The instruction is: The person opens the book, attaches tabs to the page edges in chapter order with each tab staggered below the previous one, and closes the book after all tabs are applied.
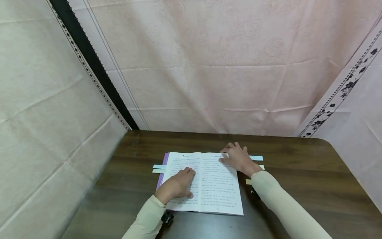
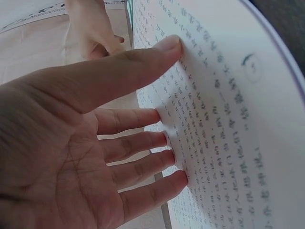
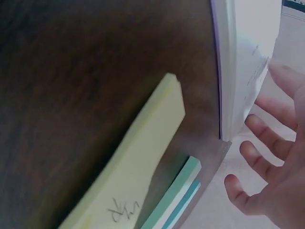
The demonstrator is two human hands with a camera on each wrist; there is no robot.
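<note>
An open book (image 1: 221, 192) with printed pages and a purple cover lies on the wooden table. My left hand (image 1: 177, 186) rests on its left page, thumb apart and fingers extended; in the left wrist view the fingertips (image 2: 178, 180) touch the paper. At the top right corner of the right page is my right hand (image 1: 237, 159). Its fingers bend loosely over that corner in the right wrist view, and I see no clear pinch on the paper. Two pale blue strips (image 1: 159, 166) stick out at the book's left edge.
Right of the book lie a yellow sticky-note pad (image 3: 143, 167) with handwriting, a green pad (image 3: 174, 193) and a blue strip (image 1: 257, 158). The brown table (image 1: 298, 172) extends to both sides. Pale patterned cloth (image 1: 215, 83) hangs behind it.
</note>
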